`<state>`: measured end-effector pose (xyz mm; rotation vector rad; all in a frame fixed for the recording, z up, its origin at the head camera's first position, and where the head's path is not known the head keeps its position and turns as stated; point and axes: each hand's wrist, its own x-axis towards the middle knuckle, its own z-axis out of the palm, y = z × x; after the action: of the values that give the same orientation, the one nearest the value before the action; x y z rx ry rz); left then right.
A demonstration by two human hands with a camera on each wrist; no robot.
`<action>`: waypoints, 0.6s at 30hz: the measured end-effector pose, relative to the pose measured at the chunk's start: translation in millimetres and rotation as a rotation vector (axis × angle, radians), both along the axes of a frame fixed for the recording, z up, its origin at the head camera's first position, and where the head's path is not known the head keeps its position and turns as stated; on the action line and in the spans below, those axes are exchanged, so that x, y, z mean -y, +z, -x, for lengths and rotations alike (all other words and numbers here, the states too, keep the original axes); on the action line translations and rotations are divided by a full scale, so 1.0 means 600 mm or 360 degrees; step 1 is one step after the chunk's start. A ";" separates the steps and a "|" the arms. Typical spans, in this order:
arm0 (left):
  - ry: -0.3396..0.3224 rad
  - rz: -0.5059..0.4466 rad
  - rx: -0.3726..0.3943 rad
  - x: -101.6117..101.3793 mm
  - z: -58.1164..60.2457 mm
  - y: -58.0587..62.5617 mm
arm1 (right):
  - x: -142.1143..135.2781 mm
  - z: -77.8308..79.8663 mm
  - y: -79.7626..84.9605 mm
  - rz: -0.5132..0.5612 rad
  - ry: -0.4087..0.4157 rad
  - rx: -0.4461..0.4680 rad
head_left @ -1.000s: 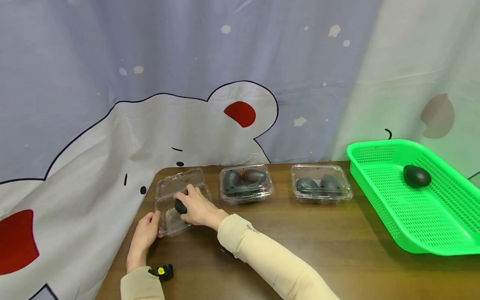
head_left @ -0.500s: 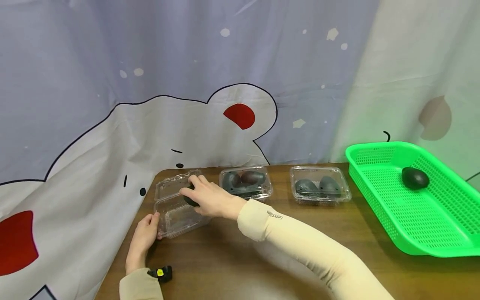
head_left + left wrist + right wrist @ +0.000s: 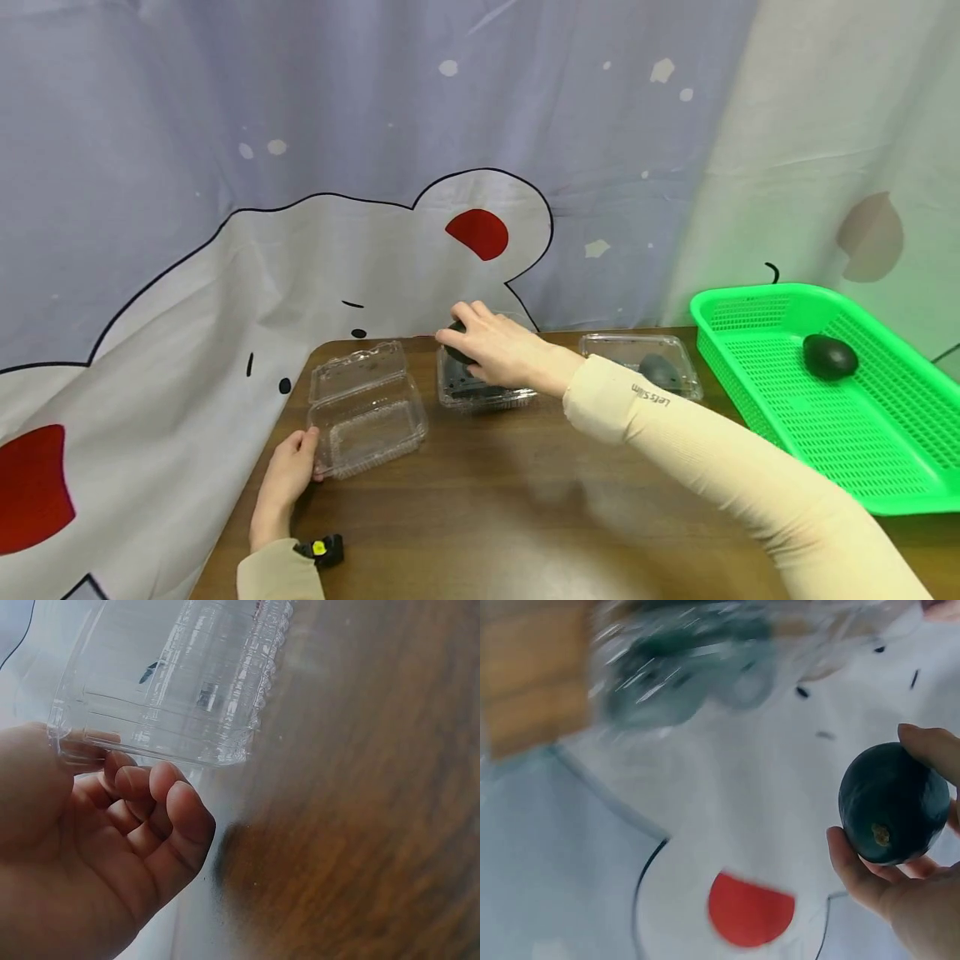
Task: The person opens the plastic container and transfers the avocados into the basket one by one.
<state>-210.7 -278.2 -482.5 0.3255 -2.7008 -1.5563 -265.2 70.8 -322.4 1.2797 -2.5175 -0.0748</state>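
Observation:
My right hand (image 3: 501,348) grips a dark green-black avocado (image 3: 458,340) in front of and above the middle clear clamshell box (image 3: 480,400). In the right wrist view the avocado (image 3: 891,806) sits between thumb and fingers, its stem end showing. With thumb and curled fingers, my left hand (image 3: 291,467) pinches the near left edge of an open clear plastic clamshell box (image 3: 378,429), its lid folded back and nothing inside. The left wrist view shows the thumb over the rim of that clamshell box (image 3: 150,746).
Another closed clamshell box (image 3: 680,354) holding avocados stands to the right, partly covered by my right wrist. At the far right a green plastic basket (image 3: 742,408) holds one dark avocado (image 3: 830,357). A printed curtain (image 3: 360,258) hangs behind the wooden table (image 3: 450,517).
My right hand has lifted the avocado out of the left clamshell box and carried it right, over to the middle one. The left hand has stayed at the open box.

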 end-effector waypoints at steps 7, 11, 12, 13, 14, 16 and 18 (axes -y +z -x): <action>-0.0004 0.0006 0.0015 0.008 -0.003 0.001 | -0.102 0.006 0.038 -0.0003 -0.0055 -0.0071; 0.0006 -0.0040 0.0037 0.015 -0.006 -0.002 | -0.158 0.007 0.052 0.0003 -0.0127 -0.0033; 0.0007 -0.0049 0.0042 0.016 -0.006 -0.002 | -0.173 0.006 0.055 0.0000 -0.0147 -0.0020; 0.0010 -0.0051 0.0042 0.017 -0.006 -0.003 | -0.188 0.007 0.056 -0.0006 -0.0169 -0.0011; 0.0009 -0.0053 0.0040 0.017 -0.005 -0.003 | -0.204 0.007 0.057 -0.0006 -0.0193 -0.0002; 0.0008 -0.0051 0.0024 0.017 -0.003 -0.005 | -0.237 0.007 0.057 -0.0011 -0.0231 -0.0001; 0.0006 -0.0043 0.0005 0.017 -0.001 -0.005 | -0.271 0.008 0.055 -0.0010 -0.0270 -0.0002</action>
<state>-209.9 -288.2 -485.6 0.3335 -2.6818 -1.5942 -270.2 233.4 -289.1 1.0652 -2.6219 -0.1213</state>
